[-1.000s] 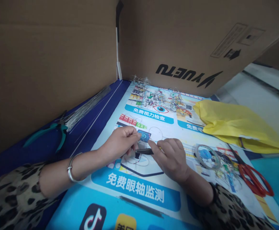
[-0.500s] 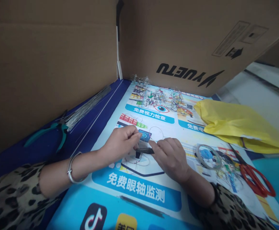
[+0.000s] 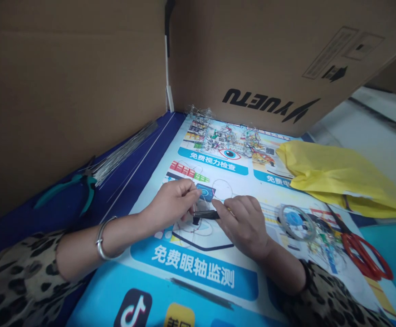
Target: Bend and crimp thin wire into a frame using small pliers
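Observation:
My left hand [image 3: 173,202] is closed in a pinch, with a thin wire [image 3: 194,208] at its fingertips. Across from it, my right hand [image 3: 243,225] is wrapped round dark-jawed pliers [image 3: 206,215], their handles mostly hidden in the palm. The jaws point left and end right beside my left fingertips, at the wire. Whether they grip the wire is too small to tell. Fine wire loops [image 3: 202,231] show below the jaws, over the printed sheet.
Teal-handled pliers [image 3: 90,193] lie at left beside a bundle of straight wires [image 3: 124,152]. Wire pieces [image 3: 252,141] are heaped at the back, before cardboard walls [image 3: 218,54]. To the right are a tape roll [image 3: 282,218], red scissors [image 3: 363,256] and a yellow bag [image 3: 337,177].
Both hands keep almost the same place and grip. The pliers' jaws have turned slightly at my left fingertips, and the view has shifted a little.

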`<state>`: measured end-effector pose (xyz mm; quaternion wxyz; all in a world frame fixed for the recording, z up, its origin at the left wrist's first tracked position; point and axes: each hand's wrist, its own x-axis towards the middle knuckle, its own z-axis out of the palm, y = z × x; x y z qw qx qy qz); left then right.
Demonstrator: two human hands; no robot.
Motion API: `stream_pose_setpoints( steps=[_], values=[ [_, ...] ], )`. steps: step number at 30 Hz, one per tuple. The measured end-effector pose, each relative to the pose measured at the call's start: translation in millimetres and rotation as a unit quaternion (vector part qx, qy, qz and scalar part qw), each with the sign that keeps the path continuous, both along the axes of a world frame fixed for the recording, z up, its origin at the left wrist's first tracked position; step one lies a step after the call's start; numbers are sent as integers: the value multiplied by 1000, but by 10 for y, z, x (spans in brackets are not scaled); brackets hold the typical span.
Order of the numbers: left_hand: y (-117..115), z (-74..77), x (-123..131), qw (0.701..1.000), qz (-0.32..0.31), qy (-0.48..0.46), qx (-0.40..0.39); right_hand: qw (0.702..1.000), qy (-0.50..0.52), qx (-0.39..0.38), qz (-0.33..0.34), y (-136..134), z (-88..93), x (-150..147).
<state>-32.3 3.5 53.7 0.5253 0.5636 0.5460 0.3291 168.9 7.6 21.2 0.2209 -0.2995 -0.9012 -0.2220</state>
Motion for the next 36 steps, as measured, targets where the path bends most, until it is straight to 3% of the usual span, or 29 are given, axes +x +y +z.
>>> stream_pose_setpoints(
  steps=[12,22,30,36],
  values=[
    [5,-17,9,1000,10,1,-11,999,-28,32,-12,-33,16,-6],
    [7,-18,22,999,14,-10,-26,999,-49,16,-16,-48,33,-13],
    [-4,-30,15,1000,11,7,-11,999,-51,-10,-5,-41,37,-4],
    [-18,-22,-4,996,-2,68,50,997,-50,-52,-15,-67,39,-28]
  ],
)
